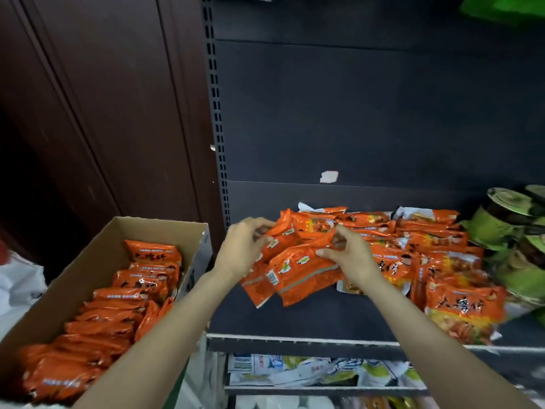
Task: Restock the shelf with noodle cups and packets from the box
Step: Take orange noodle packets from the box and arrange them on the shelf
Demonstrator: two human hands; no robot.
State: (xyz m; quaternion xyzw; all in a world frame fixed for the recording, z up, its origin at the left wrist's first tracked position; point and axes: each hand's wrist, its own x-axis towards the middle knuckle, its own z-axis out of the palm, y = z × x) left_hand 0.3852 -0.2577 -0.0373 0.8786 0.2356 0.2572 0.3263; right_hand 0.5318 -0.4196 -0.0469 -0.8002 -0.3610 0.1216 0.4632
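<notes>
Packets (298, 270) gripped by both hands, left hand (244, 246) and right hand (348, 255), reach the part-filled shelf (295, 343); box (97, 255) remains mostly full.

Two bare forearms in view, no sleeves visible up to frame edge. Left hand (241, 249) and right hand (351, 255) ungloved; no rings, watch or bracelets seen on fingers or wrists. Nails short, unpainted as far as blur allows.
</notes>
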